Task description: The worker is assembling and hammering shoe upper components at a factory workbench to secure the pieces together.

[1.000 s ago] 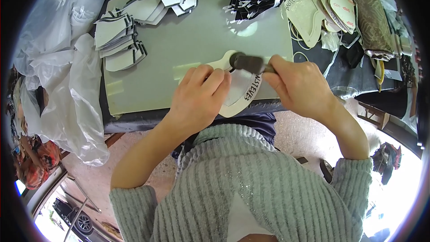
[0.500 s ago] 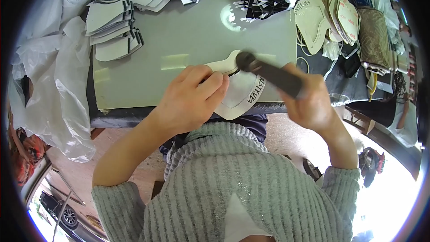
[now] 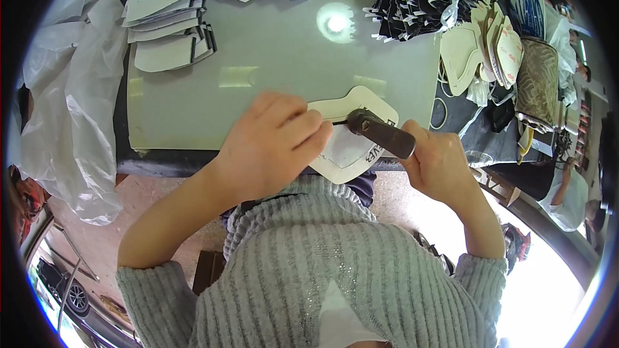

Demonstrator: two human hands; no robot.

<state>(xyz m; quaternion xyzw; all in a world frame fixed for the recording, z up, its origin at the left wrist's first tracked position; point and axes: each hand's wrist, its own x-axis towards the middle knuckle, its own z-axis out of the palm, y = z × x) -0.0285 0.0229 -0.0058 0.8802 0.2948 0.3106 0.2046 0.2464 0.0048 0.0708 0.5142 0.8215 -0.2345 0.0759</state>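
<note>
A cream, rounded template frame [image 3: 364,100] with dark lettering lies at the table's near edge, partly over it. Inside the frame shows a pale panel [image 3: 342,145] with a dark strip along its upper side. My left hand [image 3: 271,145] is closed on the frame's left part, its bent fingers hiding what lies beneath. From the right, my right hand [image 3: 438,161] grips a hammer [image 3: 390,137] by its dark handle. The hammer's head rests on or just above the dark strip; which one I cannot tell.
Stacked pale, dark-edged pieces [image 3: 164,51] sit at the table's far left. A bundle of black pieces [image 3: 412,3] lies far right, beside more cream templates [image 3: 461,58] and a brown patterned pouch [image 3: 536,84]. Clear plastic sheeting [image 3: 80,109] hangs at the left.
The hammer has come down from its blurred, raised position onto the template area. My right hand has lowered with it, while my left hand keeps its hold. The whole view has shifted slightly.
</note>
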